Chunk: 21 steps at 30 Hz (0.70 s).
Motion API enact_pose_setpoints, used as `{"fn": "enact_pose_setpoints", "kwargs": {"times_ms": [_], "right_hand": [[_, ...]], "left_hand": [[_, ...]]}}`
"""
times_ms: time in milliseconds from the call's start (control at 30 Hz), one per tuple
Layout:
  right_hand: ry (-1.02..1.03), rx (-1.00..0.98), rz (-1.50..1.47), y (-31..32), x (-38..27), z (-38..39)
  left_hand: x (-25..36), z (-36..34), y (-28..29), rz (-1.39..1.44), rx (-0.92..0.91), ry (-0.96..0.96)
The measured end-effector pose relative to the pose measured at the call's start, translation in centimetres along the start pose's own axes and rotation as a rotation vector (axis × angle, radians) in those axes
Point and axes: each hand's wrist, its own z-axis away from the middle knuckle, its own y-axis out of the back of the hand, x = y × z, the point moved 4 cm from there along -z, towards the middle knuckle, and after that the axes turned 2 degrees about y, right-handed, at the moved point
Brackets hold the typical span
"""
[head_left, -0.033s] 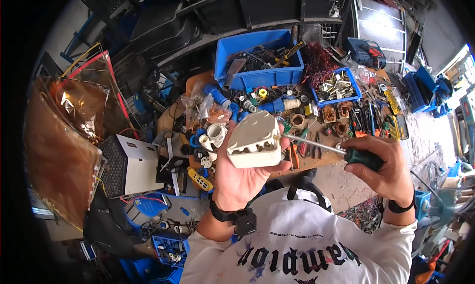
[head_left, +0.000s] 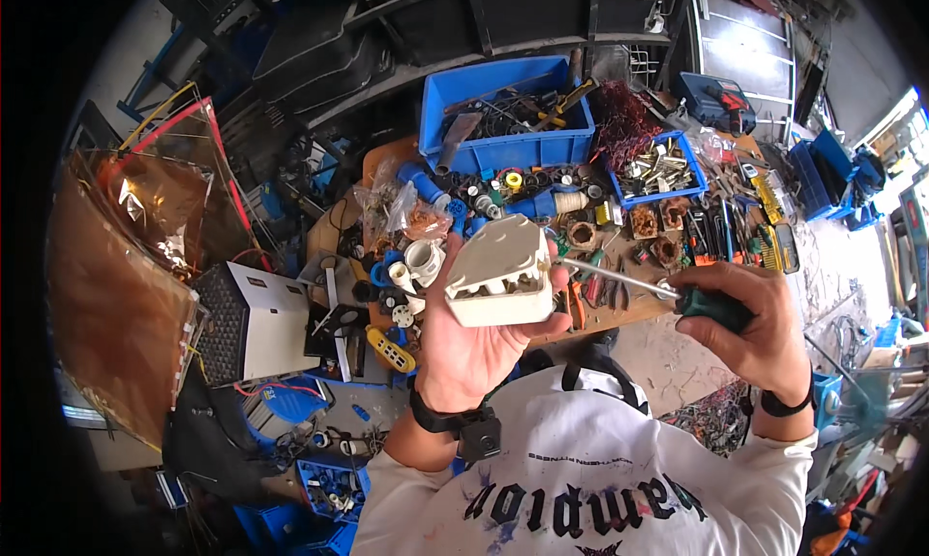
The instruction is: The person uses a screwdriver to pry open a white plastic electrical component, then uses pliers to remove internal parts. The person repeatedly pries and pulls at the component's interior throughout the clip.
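A cream-white plastic casing (head_left: 501, 270) rests in my left hand (head_left: 469, 362), the palm beneath it and the fingers curled round its sides. A gap along its near side shows hollow parts inside. My right hand (head_left: 740, 314) grips a screwdriver (head_left: 619, 277) by its dark green handle, with thumb and index finger near the collar. The steel shaft points left, its tip close to the casing's right side by my left fingertips. Whether the tip touches the casing, I cannot tell. Both hands are held above the near edge of the workbench.
Behind the casing, the wooden workbench (head_left: 629, 312) is crowded with plugs, fittings and pliers. A large blue crate (head_left: 527, 154) of tools stands at the back, beside a smaller blue tray (head_left: 658, 196) of metal pieces. A white-sided box (head_left: 261, 319) is at the left.
The casing and the screwdriver have shifted very slightly; both hands keep the same hold.
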Motion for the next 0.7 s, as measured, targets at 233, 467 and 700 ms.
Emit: {"fn": "enact_pose_setpoints", "kwargs": {"times_ms": [233,467,700], "right_hand": [[-0.003,0.031,0.117,0.8,-0.9,-0.5],[0.017,0.045,0.160,0.7,-1.5,-0.8],[0.089,0.030,0.107,0.6,-1.5,-0.8]], "left_hand": [[0.0,-0.3,-0.7,0.057,-0.050,0.057],[-0.1,-0.4,-0.1,0.082,-0.056,0.098],[-0.2,-0.1,-0.9,-0.018,-0.128,0.067]]}}
